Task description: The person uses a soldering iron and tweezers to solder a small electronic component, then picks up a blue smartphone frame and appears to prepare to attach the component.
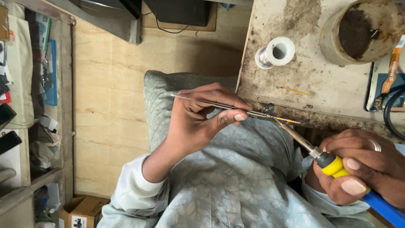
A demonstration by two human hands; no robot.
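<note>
My left hand [198, 122] pinches slim metal tweezers [211, 102] between thumb and fingers. The tweezer tips hold a thin yellow wire piece [288, 121] at the worn edge of the workbench [320, 90]. My right hand [363, 164], with a ring on one finger, grips a soldering iron [333, 164] by its yellow and blue handle. The iron's metal tip [282, 124] reaches up and left and meets the yellow wire at the tweezer tips. A light patterned shirt lies below both hands.
On the stained bench sit a spool of solder wire [275, 52], a round pot with dark residue [360, 29], a loose yellow wire bit [295, 91] and a blue device with a black cable [386, 84]. Cluttered shelves [25, 105] stand left; a cardboard box [84, 211] is below.
</note>
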